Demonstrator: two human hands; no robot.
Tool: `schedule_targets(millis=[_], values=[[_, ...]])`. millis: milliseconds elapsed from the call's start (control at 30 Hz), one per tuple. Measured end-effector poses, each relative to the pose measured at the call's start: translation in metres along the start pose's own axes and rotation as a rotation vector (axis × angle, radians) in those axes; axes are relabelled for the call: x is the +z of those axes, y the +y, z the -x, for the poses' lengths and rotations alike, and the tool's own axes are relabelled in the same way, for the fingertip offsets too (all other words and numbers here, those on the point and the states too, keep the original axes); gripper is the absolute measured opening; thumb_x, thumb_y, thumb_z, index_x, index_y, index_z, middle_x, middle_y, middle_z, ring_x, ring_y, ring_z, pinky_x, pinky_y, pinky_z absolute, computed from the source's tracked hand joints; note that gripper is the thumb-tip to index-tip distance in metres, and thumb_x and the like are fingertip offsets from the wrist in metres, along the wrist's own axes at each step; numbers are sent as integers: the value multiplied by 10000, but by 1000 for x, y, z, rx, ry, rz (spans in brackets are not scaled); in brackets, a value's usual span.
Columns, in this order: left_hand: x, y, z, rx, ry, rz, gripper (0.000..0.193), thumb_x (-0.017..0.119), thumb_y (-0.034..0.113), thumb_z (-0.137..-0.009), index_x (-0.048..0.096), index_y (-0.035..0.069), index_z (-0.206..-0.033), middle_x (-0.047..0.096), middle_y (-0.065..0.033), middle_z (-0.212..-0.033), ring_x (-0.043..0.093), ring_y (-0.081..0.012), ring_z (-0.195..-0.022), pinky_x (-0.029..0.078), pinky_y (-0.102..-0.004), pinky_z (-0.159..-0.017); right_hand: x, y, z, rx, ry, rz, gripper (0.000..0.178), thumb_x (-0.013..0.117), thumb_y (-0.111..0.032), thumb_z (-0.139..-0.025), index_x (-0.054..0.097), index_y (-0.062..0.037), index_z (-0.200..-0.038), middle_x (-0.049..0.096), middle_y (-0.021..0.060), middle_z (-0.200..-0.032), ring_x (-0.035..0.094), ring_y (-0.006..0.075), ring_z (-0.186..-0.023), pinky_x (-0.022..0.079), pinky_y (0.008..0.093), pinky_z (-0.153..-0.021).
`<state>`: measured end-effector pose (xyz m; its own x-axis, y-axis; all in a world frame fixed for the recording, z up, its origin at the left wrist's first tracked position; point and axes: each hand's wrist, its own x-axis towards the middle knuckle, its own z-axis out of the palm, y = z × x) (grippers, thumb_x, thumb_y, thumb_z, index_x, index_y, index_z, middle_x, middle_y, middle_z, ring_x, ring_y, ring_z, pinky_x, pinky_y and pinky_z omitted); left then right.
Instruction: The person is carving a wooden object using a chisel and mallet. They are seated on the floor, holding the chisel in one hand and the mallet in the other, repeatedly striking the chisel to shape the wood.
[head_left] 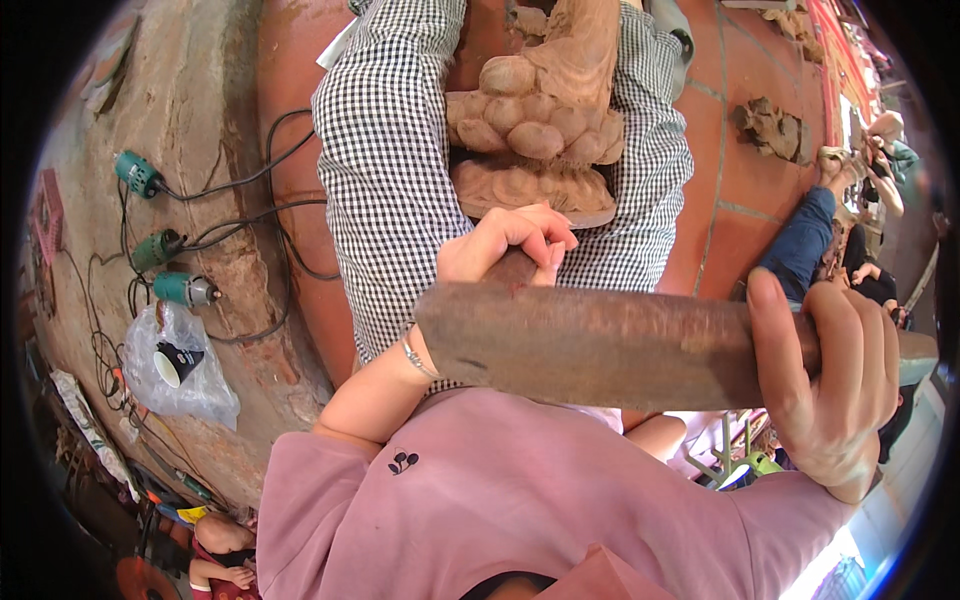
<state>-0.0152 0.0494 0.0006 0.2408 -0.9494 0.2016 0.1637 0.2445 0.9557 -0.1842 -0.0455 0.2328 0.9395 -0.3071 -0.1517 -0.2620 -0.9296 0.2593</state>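
Observation:
A carved wooden piece (535,125) stands between my knees, with rounded lumps above a ruffled base. My left hand (510,240) is closed just in front of that base. Its fingers wrap a brown wooden handle (514,268), which looks like a chisel's; any blade is hidden. Across my lap lies a long, flat-sided wooden mallet (600,345), close to the camera. My right hand (835,385) grips its narrow end, fingers curled around. The mallet's far end overlaps the brown handle in the picture; whether they touch I cannot tell.
Left, on a rough concrete ledge (190,110), lie several green power tools (185,290) with black cables (235,183). A clear plastic bag (200,395) holds a dark cup (178,365). Wood scraps (772,130) lie on red floor tiles (700,190). Other people sit right and lower left.

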Motion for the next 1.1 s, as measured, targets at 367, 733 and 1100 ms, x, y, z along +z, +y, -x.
schedule_targets(millis=[367,733,1100], values=[[12,-1,15,138,-8,-154,189,616,-67,-894,459,34,-922,699,-179,-942,692,-293,-975,486,-526,-1000,13,-2,25,49,21,-139,501,828,-113,-716,578,20,-1129,594,140,-838,617,284,-704,507,391,-587],[0,7,-7,84,-25,-96,187,638,-84,-850,494,27,-889,704,-129,-876,716,-215,-830,565,-401,-887,33,-3,32,107,222,-201,359,770,-234,-755,566,27,-892,570,124,-737,592,246,-582,472,330,-459],[13,10,-15,32,-22,-136,166,648,-67,-851,518,14,-914,677,-122,-892,669,-147,-747,540,-241,-658,23,1,35,150,68,-183,569,608,-181,-511,568,61,-1024,578,155,-791,585,266,-613,472,333,-503]])
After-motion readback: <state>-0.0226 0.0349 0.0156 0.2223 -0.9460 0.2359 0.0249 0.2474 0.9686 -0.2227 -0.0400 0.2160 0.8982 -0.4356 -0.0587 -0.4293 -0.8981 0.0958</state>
